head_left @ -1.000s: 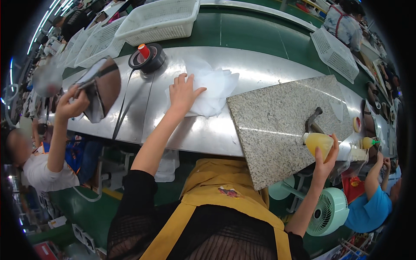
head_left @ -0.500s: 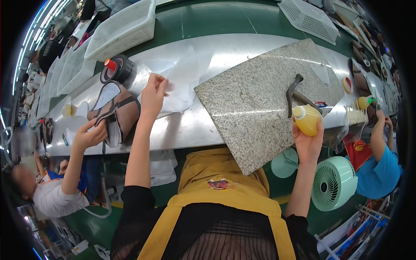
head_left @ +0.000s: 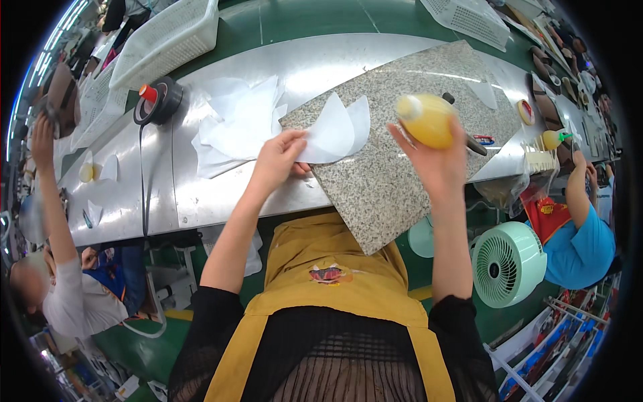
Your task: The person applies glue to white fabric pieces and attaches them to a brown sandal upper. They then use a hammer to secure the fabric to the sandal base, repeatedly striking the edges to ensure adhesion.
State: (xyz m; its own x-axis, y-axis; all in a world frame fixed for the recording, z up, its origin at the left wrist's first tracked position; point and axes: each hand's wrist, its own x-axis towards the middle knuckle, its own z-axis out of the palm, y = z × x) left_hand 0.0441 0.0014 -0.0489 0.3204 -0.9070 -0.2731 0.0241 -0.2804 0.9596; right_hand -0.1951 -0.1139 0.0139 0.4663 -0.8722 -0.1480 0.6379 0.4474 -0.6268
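Pinched at the near edge in my left hand (head_left: 278,161) are thin white curved cut-outs (head_left: 331,137), at least two overlapping, held at the left part of a speckled stone slab (head_left: 375,181). My right hand (head_left: 439,167) grips a yellow squeeze bottle (head_left: 429,122) above the slab, its pale cap tipped toward the left; the bottle is slightly blurred. Behind that hand lies a hammer, mostly hidden, with its dark handle end (head_left: 477,147) showing. A loose pile of similar white pieces (head_left: 241,110) rests on the metal table just beyond my left hand.
A black round holder (head_left: 164,104) with a red top stands left on the metal table (head_left: 201,201). White baskets (head_left: 167,50) line the far left. A green fan (head_left: 509,264) is at lower right. Co-workers sit at left (head_left: 84,288) and right (head_left: 579,244).
My left hand has come right and nearer, bringing white cut-outs from the pile to the slab. The bottle has risen and tipped left. The left co-worker's brown strapped piece has left the table beside me.
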